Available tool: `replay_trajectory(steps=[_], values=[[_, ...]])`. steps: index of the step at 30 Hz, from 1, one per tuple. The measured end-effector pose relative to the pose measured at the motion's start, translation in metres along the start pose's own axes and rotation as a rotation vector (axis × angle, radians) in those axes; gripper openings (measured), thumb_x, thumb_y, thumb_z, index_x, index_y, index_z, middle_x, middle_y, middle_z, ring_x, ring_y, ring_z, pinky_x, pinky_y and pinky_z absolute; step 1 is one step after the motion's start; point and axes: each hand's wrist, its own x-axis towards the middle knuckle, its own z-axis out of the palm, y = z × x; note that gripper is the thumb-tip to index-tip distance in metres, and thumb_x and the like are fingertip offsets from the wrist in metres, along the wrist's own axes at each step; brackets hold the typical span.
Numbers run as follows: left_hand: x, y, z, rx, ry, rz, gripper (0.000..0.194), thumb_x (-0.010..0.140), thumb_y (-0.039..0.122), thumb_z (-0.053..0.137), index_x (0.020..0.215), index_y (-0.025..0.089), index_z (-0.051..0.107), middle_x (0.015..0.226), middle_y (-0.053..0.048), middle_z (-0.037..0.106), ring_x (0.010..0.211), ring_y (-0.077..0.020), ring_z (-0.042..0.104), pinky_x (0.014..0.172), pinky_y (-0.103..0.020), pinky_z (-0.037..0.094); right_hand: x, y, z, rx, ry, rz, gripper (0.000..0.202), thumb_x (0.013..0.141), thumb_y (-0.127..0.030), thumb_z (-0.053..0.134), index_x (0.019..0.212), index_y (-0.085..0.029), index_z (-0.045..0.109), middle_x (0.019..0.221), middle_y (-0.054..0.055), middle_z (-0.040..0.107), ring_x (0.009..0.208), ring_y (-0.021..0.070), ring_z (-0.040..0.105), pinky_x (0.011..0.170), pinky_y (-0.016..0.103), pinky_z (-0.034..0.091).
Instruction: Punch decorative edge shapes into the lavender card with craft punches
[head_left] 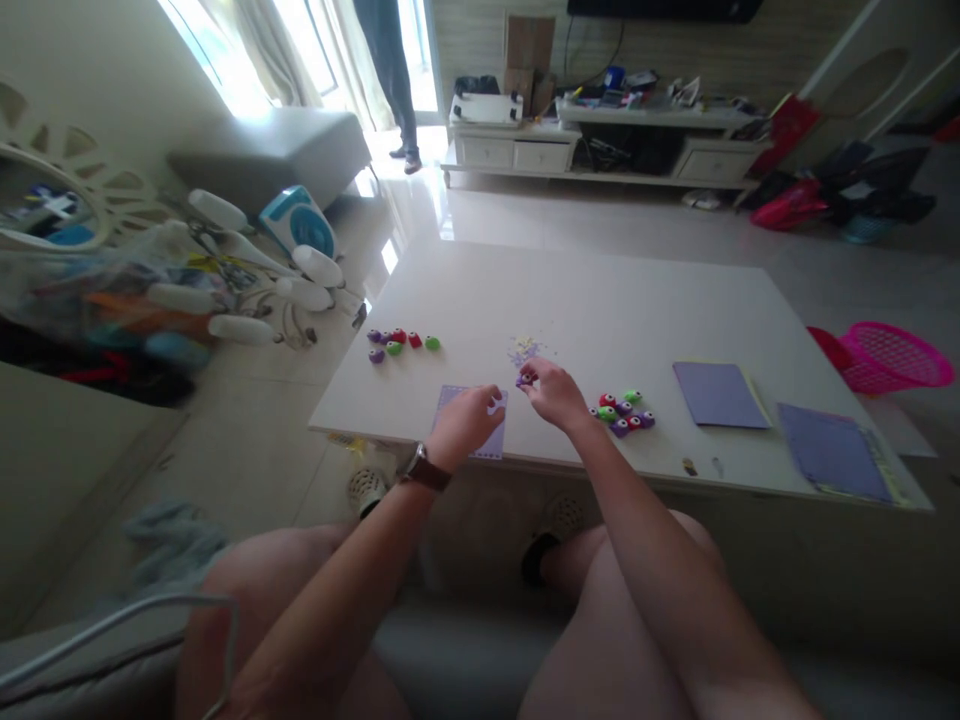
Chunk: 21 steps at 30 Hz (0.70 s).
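Note:
My right hand (553, 392) has its fingers closed on a small purple craft punch (525, 380), just in front of a little heap of paper bits (523, 347). Over a purple sheet (491, 442) with small cut-outs along its edges is my left hand (466, 420), its thumb and fingers apart and nothing visible between them. The sheet lies at the near edge of the white table (600, 300). Several red, green and purple punches (621, 412) are grouped right of my right hand. Another group of punches (395, 343) sits at the table's left.
Two stacks of purple sheets, one (720, 394) and another (836, 452), lie on the right. Two small items (690, 466) rest near the front edge. A pink basket (896, 355) is beyond the right edge. A person (394, 75) stands by the window.

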Motion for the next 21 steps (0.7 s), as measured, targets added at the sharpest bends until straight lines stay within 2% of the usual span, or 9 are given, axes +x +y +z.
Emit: replay_trajectory(steps=[3,6,9,11,13,15,17,21], values=[[0.021,-0.020,0.015,0.005,-0.059,0.044,0.025,0.093,0.020,0.065,0.117,0.021,0.072,0.123,-0.008,0.076,0.115,-0.0240,0.070,0.101,-0.035,0.054,-0.005,0.003,-0.002,-0.052,-0.090,0.028,0.011,0.092,-0.016,0.070,0.102,-0.022,0.070,0.109,0.008,0.076,0.100,0.0227,0.070,0.089,0.033,0.052],[0.021,-0.029,0.019,0.117,-0.157,0.092,0.035,0.089,0.018,0.069,0.124,0.018,0.069,0.129,-0.011,0.072,0.124,-0.0286,0.065,0.107,-0.040,0.053,-0.007,0.007,-0.005,-0.082,-0.137,0.054,0.010,0.093,-0.018,0.071,0.102,-0.024,0.070,0.110,0.007,0.077,0.101,0.0221,0.070,0.087,0.031,0.051],[0.008,-0.018,0.019,0.190,-0.239,0.196,0.043,0.088,0.020,0.072,0.130,0.019,0.065,0.132,-0.012,0.068,0.125,-0.0305,0.062,0.104,-0.042,0.057,-0.006,0.011,-0.006,-0.093,-0.178,0.078,0.010,0.093,-0.019,0.072,0.101,-0.024,0.070,0.109,0.006,0.077,0.099,0.0215,0.070,0.086,0.030,0.050],[-0.003,-0.005,0.023,0.264,-0.274,0.204,0.044,0.086,0.020,0.075,0.128,0.017,0.063,0.136,-0.015,0.064,0.126,-0.0339,0.060,0.100,-0.046,0.060,-0.004,0.014,-0.004,-0.104,-0.200,0.087,0.009,0.092,-0.019,0.073,0.100,-0.024,0.070,0.109,0.006,0.078,0.098,0.0215,0.070,0.086,0.030,0.050],[-0.012,0.007,0.031,0.329,-0.331,0.182,0.053,0.084,0.017,0.075,0.135,0.016,0.059,0.150,-0.020,0.055,0.139,-0.0404,0.052,0.099,-0.052,0.062,-0.002,0.016,0.000,-0.111,-0.215,0.083,0.009,0.092,-0.019,0.072,0.101,-0.023,0.070,0.108,0.007,0.078,0.098,0.0216,0.071,0.086,0.031,0.050],[-0.018,0.014,0.040,0.399,-0.346,0.136,0.062,0.088,0.011,0.066,0.148,0.015,0.051,0.165,-0.024,0.040,0.151,-0.0473,0.039,0.099,-0.062,0.061,-0.002,0.016,0.004,-0.113,-0.234,0.079,0.009,0.093,-0.019,0.072,0.101,-0.023,0.070,0.108,0.007,0.078,0.097,0.0216,0.072,0.086,0.031,0.050],[-0.021,0.016,0.047,0.442,-0.353,0.094,0.068,0.090,0.006,0.057,0.156,0.016,0.043,0.171,-0.025,0.032,0.155,-0.0506,0.033,0.098,-0.069,0.060,-0.002,0.014,0.007,-0.113,-0.260,0.077,0.008,0.094,-0.019,0.072,0.101,-0.023,0.071,0.107,0.007,0.079,0.097,0.0215,0.072,0.086,0.031,0.050],[-0.028,0.008,0.052,0.455,-0.326,0.093,0.069,0.094,0.003,0.049,0.160,0.020,0.040,0.172,-0.021,0.032,0.157,-0.0477,0.033,0.102,-0.069,0.059,-0.002,0.006,0.007,-0.103,-0.300,0.049,0.008,0.094,-0.018,0.070,0.100,-0.022,0.071,0.106,0.007,0.079,0.098,0.0217,0.073,0.087,0.030,0.051]])
